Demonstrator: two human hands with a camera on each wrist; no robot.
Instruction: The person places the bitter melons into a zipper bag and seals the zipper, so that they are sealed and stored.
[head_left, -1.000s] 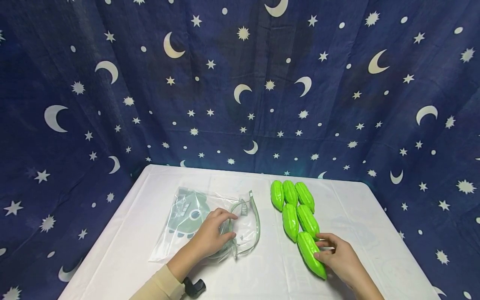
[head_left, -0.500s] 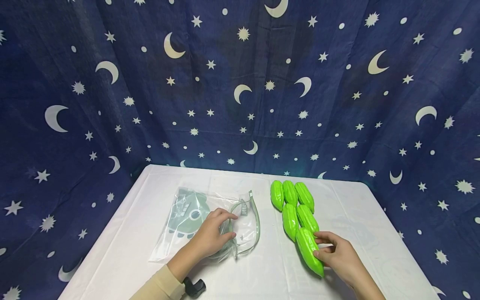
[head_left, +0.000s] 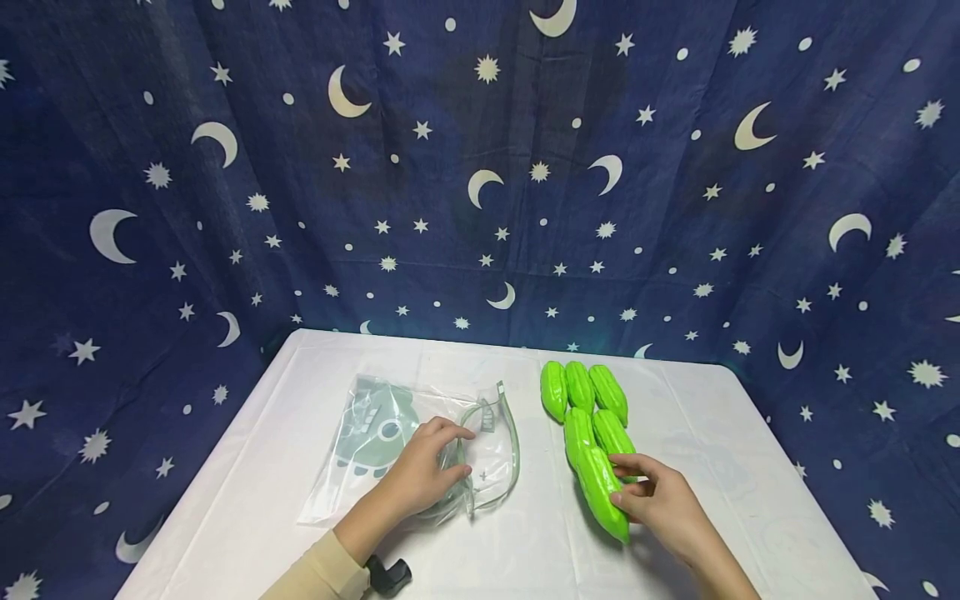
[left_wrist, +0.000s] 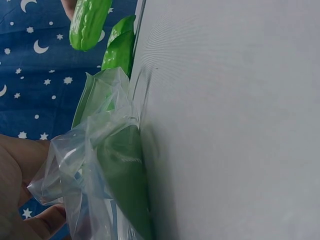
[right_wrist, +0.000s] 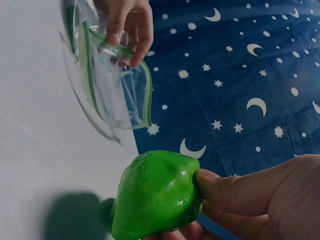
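Observation:
My right hand grips a shiny, bright green, ridged bitter melon between thumb and fingers. In the right wrist view this bitter melon is raised off the white table and casts a shadow on it. From the head view it overlaps another bitter melon lying behind it. My left hand holds the mouth of a clear zip bag, thumb and fingers at its green rim. The bag's mouth gapes toward the right, and a green cartoon figure is printed on its side.
Several more green bitter melons lie grouped on the white-covered table, right of the bag. A black object shows beside my left sleeve. Dark blue cloth with moons and stars hangs around the table.
My right hand has lifted the nearest bitter melon from its place in the group and moved it leftward, toward the bag. My left hand and the bag stay put.

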